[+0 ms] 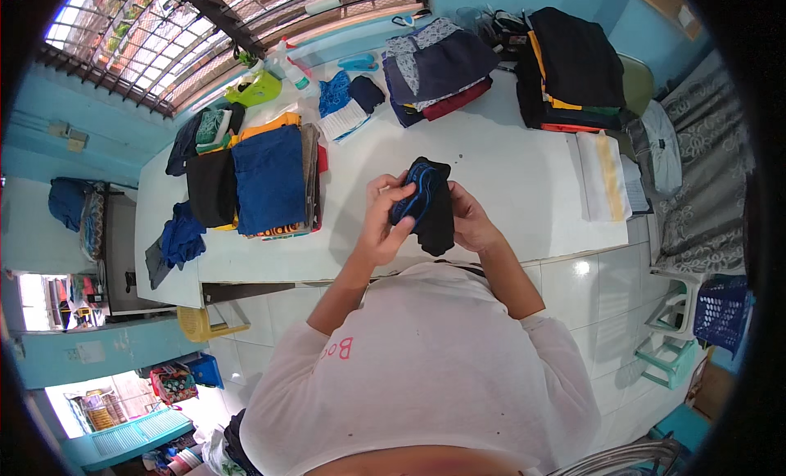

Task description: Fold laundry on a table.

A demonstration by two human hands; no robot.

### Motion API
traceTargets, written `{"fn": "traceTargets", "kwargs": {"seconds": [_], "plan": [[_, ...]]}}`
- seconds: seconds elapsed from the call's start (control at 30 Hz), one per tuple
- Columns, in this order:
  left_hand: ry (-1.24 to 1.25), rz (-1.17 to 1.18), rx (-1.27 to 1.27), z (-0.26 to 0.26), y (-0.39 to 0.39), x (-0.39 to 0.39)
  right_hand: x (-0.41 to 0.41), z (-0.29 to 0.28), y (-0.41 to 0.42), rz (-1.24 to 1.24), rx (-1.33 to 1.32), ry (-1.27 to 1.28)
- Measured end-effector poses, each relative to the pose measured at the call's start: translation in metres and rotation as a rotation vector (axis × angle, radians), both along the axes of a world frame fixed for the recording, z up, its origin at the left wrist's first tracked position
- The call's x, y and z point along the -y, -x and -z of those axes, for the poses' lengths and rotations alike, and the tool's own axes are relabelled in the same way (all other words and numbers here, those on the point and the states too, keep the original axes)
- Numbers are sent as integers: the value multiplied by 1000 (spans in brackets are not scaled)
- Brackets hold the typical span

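Above the near edge of the white table (491, 224), both hands hold a black garment (435, 221) with a blue-patterned band, partly folded into a small bundle. My left hand (387, 215) grips the banded part between thumb and fingers. My right hand (471, 219) pinches the other side of the black cloth. To the left lie folded clothes, with a blue folded garment (270, 178) beside a black one (211, 187). Beyond the hands stands a stack of folded clothes with a dark grey garment (445, 64) on top.
Another stack topped by black cloth (574, 58) is at the far right. A white and yellow cloth (603, 176) lies at the right edge. Crumpled blue cloth (183, 235) is at the left end. A spray bottle (295, 71) stands near the window. A yellow stool (199, 324) is below the table.
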State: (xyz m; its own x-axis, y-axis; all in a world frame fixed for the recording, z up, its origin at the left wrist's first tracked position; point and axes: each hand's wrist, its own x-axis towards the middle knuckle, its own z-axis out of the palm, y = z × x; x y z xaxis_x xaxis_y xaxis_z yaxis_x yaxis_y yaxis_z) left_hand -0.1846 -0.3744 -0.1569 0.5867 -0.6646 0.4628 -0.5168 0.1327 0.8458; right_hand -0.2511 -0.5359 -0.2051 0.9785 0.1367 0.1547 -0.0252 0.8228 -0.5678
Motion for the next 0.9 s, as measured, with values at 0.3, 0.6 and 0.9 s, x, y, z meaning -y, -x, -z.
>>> {"fn": "traceTargets", "kwargs": {"seconds": [0.3,0.6,0.9], "plan": [[-132,-34,-242,-21,-3,-2,-6,0,0,157,29,93],[-309,-139,-228,-33,-2,-5,-1,2,-5,174,58,49],[-192,-167,-319,-30,2,5,0,-2,-5,161,44,-28]]}}
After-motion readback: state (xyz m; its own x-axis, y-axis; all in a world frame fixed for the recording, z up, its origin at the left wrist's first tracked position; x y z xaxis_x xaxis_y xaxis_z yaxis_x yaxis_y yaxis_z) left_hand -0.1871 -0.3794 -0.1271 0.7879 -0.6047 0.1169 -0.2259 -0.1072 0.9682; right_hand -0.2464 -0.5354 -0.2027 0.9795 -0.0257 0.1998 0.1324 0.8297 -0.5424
